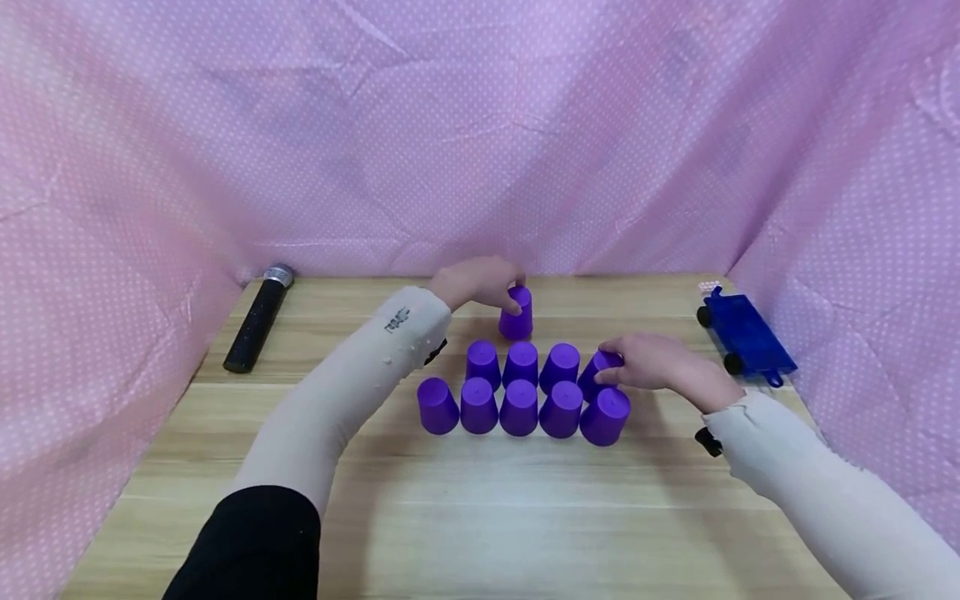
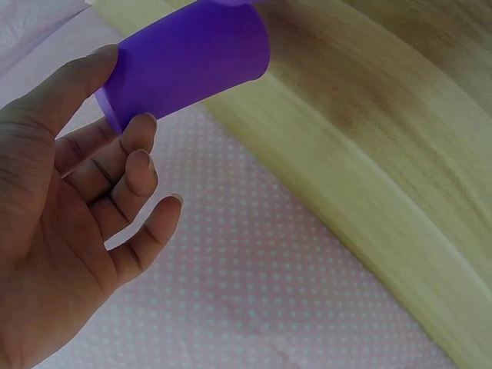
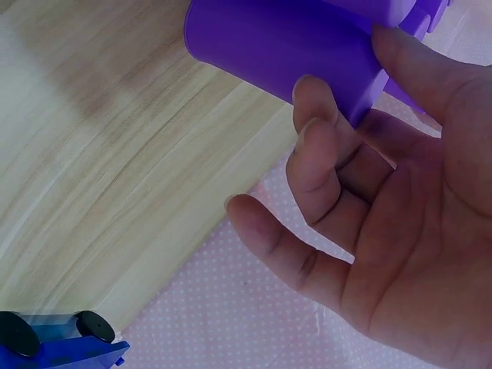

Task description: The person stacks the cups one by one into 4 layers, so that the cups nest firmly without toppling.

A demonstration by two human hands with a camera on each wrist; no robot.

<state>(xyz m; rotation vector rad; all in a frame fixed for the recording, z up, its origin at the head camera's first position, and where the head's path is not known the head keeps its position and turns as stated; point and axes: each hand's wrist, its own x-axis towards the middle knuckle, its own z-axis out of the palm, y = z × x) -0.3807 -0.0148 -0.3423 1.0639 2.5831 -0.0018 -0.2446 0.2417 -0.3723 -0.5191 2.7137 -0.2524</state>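
Several purple cups stand upside down in two rows on the wooden table, the front row [image 1: 519,408] nearest the person. Behind the rows, my left hand [image 1: 480,282] pinches a single purple cup [image 1: 517,325] near its upturned base. In the left wrist view, thumb and fingers of that hand [image 2: 84,192] meet the end of the cup [image 2: 188,65]. At the right end of the back row, my right hand [image 1: 648,362] grips another cup [image 1: 589,385] by its top. The right wrist view shows this cup [image 3: 269,46] between thumb and fingers, the little finger held away.
A black microphone [image 1: 258,325] with a silver head lies at the table's left edge. Near the right edge sits a blue toy wagon [image 1: 750,333] with black wheels. Pink dotted cloth [image 1: 480,150] hangs behind and beside the wooden table [image 1: 510,517].
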